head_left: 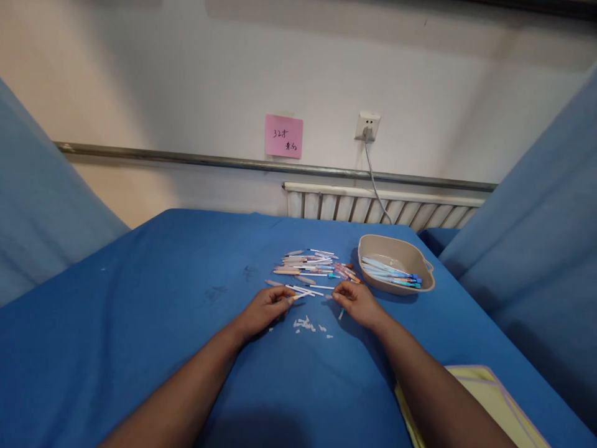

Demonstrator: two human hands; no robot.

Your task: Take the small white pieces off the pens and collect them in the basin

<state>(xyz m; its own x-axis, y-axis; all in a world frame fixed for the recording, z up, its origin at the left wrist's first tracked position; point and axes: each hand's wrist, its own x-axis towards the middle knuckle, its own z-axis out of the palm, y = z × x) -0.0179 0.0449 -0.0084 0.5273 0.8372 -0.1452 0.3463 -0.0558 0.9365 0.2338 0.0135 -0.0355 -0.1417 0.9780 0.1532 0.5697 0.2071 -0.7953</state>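
Note:
My left hand [267,308] is closed in a pinch on a thin white pen refill [300,297] that points to the right. To its right, my right hand [358,302] has its fingers pinched together at a small pale piece. A teal-ended pen part [342,313] shows below that hand's fingers; whether the hand holds it is unclear. Just beyond both hands lies a pile of pen barrels and refills [303,264]. Several small white plastic pieces [305,323] are scattered on the blue cloth nearer to me, between my forearms.
A beige basin [426,289] holding several blue pens [389,274] stands right of the pile. A yellow item with a pale border [494,398] lies under my right forearm. The blue-covered table [140,298] reaches the wall, between blue curtains [41,205].

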